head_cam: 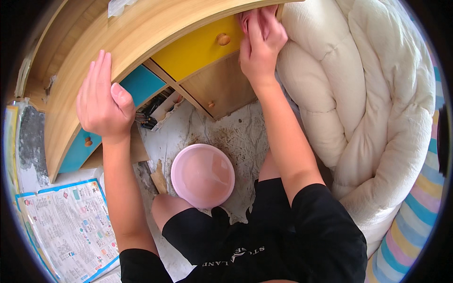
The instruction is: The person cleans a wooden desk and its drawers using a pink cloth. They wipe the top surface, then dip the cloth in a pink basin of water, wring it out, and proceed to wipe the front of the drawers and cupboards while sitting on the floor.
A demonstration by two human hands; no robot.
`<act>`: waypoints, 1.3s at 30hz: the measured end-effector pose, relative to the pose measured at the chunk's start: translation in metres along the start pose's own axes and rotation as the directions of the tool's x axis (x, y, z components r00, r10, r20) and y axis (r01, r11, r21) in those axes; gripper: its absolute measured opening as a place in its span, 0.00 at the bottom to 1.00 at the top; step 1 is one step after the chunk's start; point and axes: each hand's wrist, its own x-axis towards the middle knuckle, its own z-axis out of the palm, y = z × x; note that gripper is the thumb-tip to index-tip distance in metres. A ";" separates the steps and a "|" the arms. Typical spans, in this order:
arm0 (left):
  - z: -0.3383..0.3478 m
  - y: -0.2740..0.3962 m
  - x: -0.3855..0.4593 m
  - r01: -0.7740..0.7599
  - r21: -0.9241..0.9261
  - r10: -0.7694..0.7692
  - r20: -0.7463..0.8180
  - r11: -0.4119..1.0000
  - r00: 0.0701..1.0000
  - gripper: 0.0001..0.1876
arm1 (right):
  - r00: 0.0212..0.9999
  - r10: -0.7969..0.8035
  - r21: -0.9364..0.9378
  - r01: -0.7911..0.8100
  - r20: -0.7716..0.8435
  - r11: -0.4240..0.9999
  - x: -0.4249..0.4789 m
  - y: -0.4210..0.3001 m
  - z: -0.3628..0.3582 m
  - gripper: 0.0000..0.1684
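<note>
My right hand (263, 46) grips a pink cloth (244, 21) at the right end of a yellow drawer front (191, 49), just under the wooden desktop. The fingers partly hide the cloth. To its left a round wooden knob (223, 39) sticks out of the drawer. My left hand (104, 97) rests flat at the desktop's (141, 44) curved front edge, holding nothing, its thumb apart from the fingers. On the floor between my legs stands a pink basin (175, 177) with cloudy liquid in it.
A cream quilt (378, 106) is heaped at the right on striped bedding (417, 212). Below the desktop are blue drawer fronts (141, 85), a wooden door (219, 83) and a box of pens (164, 109). A printed chart (67, 226) lies lower left. Dirt marks the marbled floor (244, 131).
</note>
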 end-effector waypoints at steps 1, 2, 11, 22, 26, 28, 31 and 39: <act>-0.001 0.000 0.000 0.007 -0.002 -0.007 0.000 1.000 1.000 0.26 | 1.000 -0.008 -0.009 0.008 0.030 1.000 -0.014 0.005 0.002 0.38; 0.002 0.002 0.003 0.016 -0.017 -0.016 -0.011 1.000 1.000 0.26 | 0.997 -0.006 0.007 0.006 0.073 1.000 -0.042 0.020 0.000 0.39; 0.009 -0.003 -0.003 0.027 -0.015 -0.028 -0.085 1.000 0.996 0.22 | 0.999 -0.044 0.131 0.042 0.013 0.991 0.003 -0.010 0.005 0.37; 0.012 -0.010 -0.008 0.027 -0.018 -0.029 -0.125 0.999 0.992 0.21 | 0.987 -0.110 0.043 0.105 0.121 0.994 0.010 -0.089 -0.002 0.33; 0.019 -0.006 -0.007 0.042 -0.040 -0.048 -0.161 0.998 0.986 0.21 | 0.975 -0.148 0.021 0.147 0.167 0.989 -0.070 -0.070 0.010 0.36; 0.018 -0.006 -0.007 0.043 -0.039 -0.048 -0.158 0.998 0.986 0.21 | 0.981 -0.122 0.026 0.119 0.152 0.993 -0.082 -0.075 0.015 0.36; 0.019 -0.010 -0.011 0.034 -0.010 -0.035 -0.159 0.999 0.987 0.21 | 0.988 -0.143 -0.013 0.144 0.050 0.990 -0.040 -0.105 0.024 0.30; 0.023 -0.009 -0.011 0.044 -0.031 -0.048 -0.176 0.999 0.983 0.20 | 0.997 -0.073 0.150 0.071 0.010 0.986 -0.094 -0.126 0.050 0.34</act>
